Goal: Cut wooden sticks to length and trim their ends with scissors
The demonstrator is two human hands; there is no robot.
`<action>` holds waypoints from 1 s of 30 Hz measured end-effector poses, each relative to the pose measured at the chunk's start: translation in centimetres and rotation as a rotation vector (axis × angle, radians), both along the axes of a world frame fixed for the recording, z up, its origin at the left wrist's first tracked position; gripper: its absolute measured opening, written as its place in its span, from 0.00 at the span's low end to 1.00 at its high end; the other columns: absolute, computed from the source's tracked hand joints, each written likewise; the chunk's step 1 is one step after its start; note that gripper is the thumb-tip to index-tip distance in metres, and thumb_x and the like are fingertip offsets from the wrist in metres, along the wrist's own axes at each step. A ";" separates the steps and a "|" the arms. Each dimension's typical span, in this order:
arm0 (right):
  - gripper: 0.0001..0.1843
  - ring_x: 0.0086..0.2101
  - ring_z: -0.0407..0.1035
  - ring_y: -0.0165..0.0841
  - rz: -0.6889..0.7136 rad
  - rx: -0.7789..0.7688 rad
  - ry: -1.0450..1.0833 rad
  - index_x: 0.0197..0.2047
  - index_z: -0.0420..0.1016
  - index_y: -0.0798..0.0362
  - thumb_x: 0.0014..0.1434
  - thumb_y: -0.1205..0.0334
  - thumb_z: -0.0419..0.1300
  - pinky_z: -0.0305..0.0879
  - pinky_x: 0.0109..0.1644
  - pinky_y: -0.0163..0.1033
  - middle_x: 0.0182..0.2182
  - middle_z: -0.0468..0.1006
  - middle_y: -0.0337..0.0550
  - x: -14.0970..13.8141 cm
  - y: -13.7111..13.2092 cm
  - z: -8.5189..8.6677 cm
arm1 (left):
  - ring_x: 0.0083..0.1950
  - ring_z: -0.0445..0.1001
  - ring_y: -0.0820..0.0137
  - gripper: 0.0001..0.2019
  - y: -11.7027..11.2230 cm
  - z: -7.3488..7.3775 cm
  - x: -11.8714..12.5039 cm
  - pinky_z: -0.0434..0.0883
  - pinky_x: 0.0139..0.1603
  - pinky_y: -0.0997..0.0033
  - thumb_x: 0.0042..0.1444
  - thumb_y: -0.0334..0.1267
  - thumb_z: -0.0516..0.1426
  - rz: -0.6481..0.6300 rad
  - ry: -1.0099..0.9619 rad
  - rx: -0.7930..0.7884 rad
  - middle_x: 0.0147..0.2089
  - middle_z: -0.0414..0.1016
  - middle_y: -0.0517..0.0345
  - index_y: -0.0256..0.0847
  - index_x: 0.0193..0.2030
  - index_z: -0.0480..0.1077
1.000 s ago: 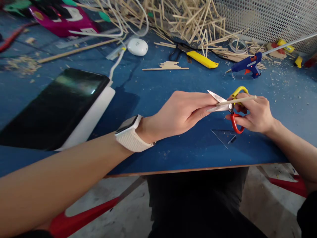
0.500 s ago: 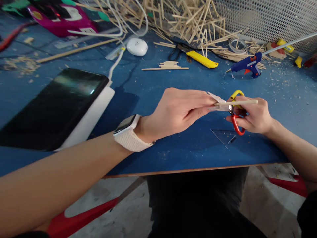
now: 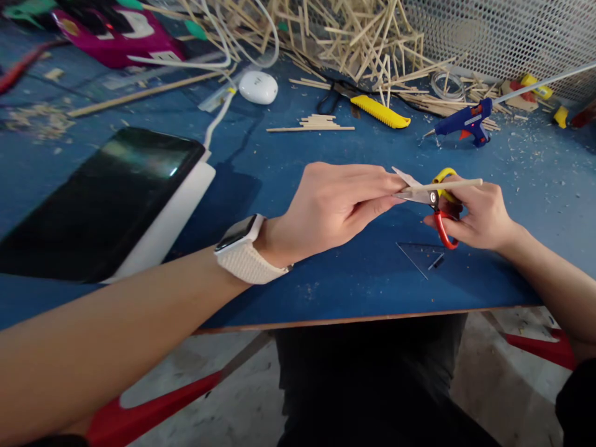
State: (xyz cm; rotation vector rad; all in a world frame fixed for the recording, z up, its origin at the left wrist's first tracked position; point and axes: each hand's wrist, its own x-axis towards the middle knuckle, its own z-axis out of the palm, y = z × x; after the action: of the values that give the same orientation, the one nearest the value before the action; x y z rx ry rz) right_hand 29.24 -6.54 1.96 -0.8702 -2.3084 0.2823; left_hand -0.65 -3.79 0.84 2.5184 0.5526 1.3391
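Between the fingertips of my left hand (image 3: 342,202) is one end of a thin wooden stick (image 3: 459,184), which points to the right. My right hand (image 3: 484,214) grips scissors (image 3: 446,230) with one yellow and one red handle loop. The scissor blades are parted and the stick lies between or across them; I cannot tell which. Blade tips come close to my left fingers. Below the scissors a clear set square (image 3: 421,256) lies on the blue table (image 3: 288,298).
Behind my hands lie short sticks (image 3: 316,124), a yellow utility knife (image 3: 379,112), a blue glue gun (image 3: 465,121) and a heap of sticks (image 3: 363,43). A tablet (image 3: 102,205) lies left, beside a white earbud case (image 3: 257,87).
The stick's free end has risen slightly, and the scissors have shifted up a little with it. My left hand has moved marginally upward.
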 end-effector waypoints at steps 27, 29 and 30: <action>0.19 0.24 0.56 0.26 0.008 -0.097 0.026 0.44 0.70 0.48 0.81 0.45 0.67 0.58 0.29 0.35 0.28 0.68 0.30 -1.1 -1.0 0.4 | 0.21 0.71 0.75 0.17 0.4 1.9 0.4 0.69 0.24 0.67 0.84 0.39 0.58 -0.139 -0.042 -0.100 0.29 0.80 0.70 0.52 0.39 0.79; 0.20 0.24 0.57 0.25 0.022 -0.070 0.031 0.43 0.67 0.47 0.82 0.45 0.67 0.57 0.29 0.35 0.28 0.68 0.29 -1.1 -0.9 0.4 | 0.19 0.68 0.74 0.19 0.2 2.3 0.3 0.70 0.22 0.64 0.84 0.44 0.55 -0.182 -0.006 -0.310 0.30 0.80 0.70 0.56 0.39 0.81; 0.20 0.25 0.57 0.24 0.032 -0.056 0.034 0.42 0.66 0.47 0.82 0.46 0.67 0.57 0.29 0.34 0.28 0.68 0.29 -1.1 -0.9 0.4 | 0.20 0.69 0.72 0.19 0.1 2.5 0.3 0.72 0.22 0.62 0.84 0.46 0.54 -0.185 0.012 -0.411 0.30 0.81 0.69 0.59 0.40 0.82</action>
State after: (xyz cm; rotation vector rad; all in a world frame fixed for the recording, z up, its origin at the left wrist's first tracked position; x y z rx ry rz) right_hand 28.10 -7.40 2.32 -0.8495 -2.2940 0.3741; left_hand -0.36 -3.73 3.36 2.1830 0.5205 1.0247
